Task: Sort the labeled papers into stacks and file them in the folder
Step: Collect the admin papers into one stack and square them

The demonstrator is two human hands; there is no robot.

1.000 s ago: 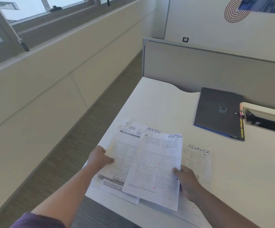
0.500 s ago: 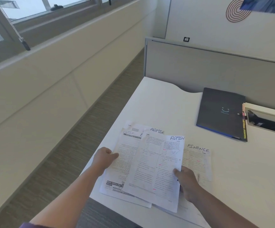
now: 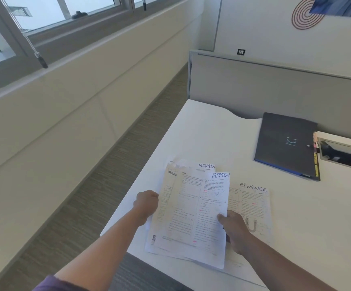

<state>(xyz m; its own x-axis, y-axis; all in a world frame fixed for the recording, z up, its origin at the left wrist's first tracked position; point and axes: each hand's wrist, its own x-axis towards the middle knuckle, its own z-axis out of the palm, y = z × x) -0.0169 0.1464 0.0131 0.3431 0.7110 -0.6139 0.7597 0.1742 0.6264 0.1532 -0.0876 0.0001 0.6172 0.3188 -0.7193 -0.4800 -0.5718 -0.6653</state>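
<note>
A stack of printed sheets labelled ADMIN (image 3: pixel 193 208) lies near the front left corner of the white desk (image 3: pixel 212 133). My left hand (image 3: pixel 146 203) grips the stack's left edge and my right hand (image 3: pixel 234 227) pinches the right edge of the top ADMIN sheet. A sheet labelled FINANCE (image 3: pixel 252 203) lies flat to the right, partly under my right hand. A dark folder (image 3: pixel 285 143) with a blue edge and a smiley mark lies shut at the back right.
A grey partition (image 3: pixel 275 87) closes the desk's far side. A white box with a dark opening (image 3: pixel 342 152) sits beside the folder at the right edge. The desk's left edge drops to a carpeted aisle (image 3: pixel 111 175) below the windows.
The spread sheets have been drawn together into a tighter stack. My left hand has closed on the stack's left edge, and the FI-labelled sheet is now covered.
</note>
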